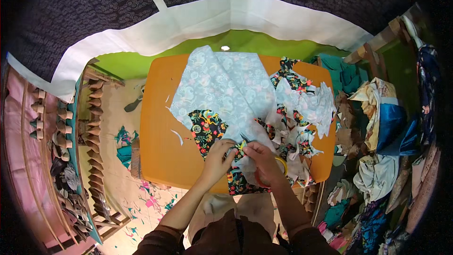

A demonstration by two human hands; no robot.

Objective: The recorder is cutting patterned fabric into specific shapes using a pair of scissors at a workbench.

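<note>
A large floral cloth (224,85) is spread over the orange table, mostly with its pale bluish back showing. One folded-over part shows its black side (207,130) with bright flowers. My left hand (217,160) pinches the cloth near the table's front edge, fingers closed. Just right of it, my right hand (266,160) is closed round scissors whose yellow-orange handle loop (284,164) shows beside the palm. Their dark blades (244,137) reach up over the cloth between both hands; how far apart the blades stand cannot be made out.
Cut floral scraps (302,108) lie heaped on the right of the orange table (163,151). Shoe lasts (94,141) line racks at the left. Cloths (377,170) are piled along the right side. Coloured snippets (151,198) litter the floor. Dark patterned fabric (94,14) hangs beyond the table.
</note>
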